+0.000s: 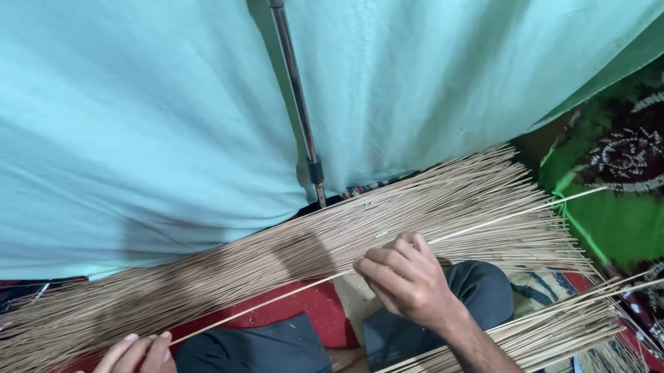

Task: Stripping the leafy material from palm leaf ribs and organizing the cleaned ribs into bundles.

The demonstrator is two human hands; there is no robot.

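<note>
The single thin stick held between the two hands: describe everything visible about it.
The single stick is a long, very thin, pale tan sliver, like split bamboo or reed, straight with a slight bend. It runs diagonally from lower left to upper right, above the large fanned bundle of sticks. The left hand pinches its lower end at the bottom edge; the right hand grips it near the middle. Its free end reaches toward the green patterned cloth.

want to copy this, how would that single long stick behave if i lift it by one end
The stick looks very thin for its length, so it would probably flex and droop. It seems light: the left hand and right hand pinch it with fingertips only. Likely snaps if bent sharply.
</note>
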